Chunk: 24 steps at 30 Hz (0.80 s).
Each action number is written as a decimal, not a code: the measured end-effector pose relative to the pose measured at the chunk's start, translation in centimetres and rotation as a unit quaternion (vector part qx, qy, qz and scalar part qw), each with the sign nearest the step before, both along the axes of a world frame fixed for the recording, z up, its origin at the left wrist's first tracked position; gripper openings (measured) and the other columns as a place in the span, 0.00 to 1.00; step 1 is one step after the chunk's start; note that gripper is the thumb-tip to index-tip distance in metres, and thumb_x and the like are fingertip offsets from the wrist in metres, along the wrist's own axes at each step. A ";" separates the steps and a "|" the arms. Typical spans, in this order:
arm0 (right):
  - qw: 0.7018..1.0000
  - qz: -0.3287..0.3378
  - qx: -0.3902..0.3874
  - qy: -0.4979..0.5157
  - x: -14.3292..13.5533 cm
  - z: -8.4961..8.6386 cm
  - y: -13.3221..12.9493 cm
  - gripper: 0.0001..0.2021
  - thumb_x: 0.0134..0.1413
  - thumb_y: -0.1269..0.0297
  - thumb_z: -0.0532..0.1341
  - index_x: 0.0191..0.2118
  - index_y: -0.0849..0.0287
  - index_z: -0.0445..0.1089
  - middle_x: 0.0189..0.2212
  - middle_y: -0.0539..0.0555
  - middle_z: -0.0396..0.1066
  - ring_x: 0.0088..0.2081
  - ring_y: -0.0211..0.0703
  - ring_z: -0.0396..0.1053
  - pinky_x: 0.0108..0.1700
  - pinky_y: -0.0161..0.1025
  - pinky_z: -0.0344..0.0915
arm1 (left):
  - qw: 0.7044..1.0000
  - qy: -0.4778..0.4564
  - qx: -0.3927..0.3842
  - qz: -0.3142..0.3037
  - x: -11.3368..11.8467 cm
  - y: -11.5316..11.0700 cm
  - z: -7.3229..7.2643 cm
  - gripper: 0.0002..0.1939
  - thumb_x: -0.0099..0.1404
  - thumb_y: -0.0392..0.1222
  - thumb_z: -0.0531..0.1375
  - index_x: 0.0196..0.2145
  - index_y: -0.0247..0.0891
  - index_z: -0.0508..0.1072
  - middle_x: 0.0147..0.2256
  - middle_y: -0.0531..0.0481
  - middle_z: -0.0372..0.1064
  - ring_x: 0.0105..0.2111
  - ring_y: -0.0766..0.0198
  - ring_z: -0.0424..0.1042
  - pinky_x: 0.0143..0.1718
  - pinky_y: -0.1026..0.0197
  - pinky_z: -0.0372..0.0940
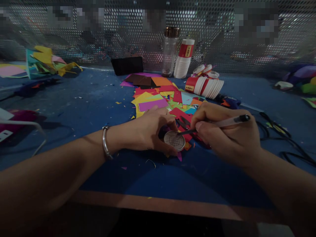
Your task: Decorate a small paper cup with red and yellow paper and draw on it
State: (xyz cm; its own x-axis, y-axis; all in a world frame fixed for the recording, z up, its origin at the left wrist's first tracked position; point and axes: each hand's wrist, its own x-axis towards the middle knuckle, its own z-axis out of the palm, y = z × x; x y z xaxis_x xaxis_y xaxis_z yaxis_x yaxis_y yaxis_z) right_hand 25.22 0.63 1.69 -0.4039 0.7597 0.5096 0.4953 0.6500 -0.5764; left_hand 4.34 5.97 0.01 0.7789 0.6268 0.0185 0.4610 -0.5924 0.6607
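Your left hand (148, 130) curved, thumb and fingers partly apart, gripping round white piece (174, 141) at its rim. Piece lies between your two hands, low over worktop (138, 179), round face with drawn grid turned up toward you. Your right hand (229, 140) closed on pen (225, 122) in writing grip. Pen's long axis slants: tip leftward and slightly down, at piece's face; back end rightward, slightly up. Coloured paper (153, 105) just beyond your hands.
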 end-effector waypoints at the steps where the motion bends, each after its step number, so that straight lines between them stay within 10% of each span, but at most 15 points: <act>1: 1.000 0.006 0.001 0.003 0.0 0.0 0.0 0.12 0.53 0.79 0.55 0.26 0.55 0.63 0.16 0.44 0.63 0.17 0.34 0.56 0.21 0.37 0.55 | 1.000 -0.002 -0.002 0.000 0.0 0.0 0.0 0.22 0.53 0.50 0.75 0.43 0.39 0.79 0.43 0.46 0.76 0.42 0.56 0.72 0.41 0.57 0.64; 24: 1.000 -0.006 0.023 -0.002 -0.2 0.0 0.2 0.12 0.53 0.79 0.54 0.25 0.55 0.63 0.15 0.43 0.61 0.16 0.33 0.55 0.21 0.37 0.53 | 1.000 -0.006 -0.028 -0.008 0.1 -0.1 0.1 0.23 0.55 0.53 0.74 0.43 0.36 0.78 0.40 0.46 0.77 0.38 0.56 0.72 0.36 0.58 0.64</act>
State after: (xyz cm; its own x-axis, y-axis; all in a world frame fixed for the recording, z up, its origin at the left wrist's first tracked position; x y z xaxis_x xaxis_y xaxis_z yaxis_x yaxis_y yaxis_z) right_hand 25.05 0.83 1.73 -0.3979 0.7399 0.5425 0.5055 0.6702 -0.5434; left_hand 4.39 5.86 0.15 0.7889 0.6145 -0.0071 0.4436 -0.5615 0.6985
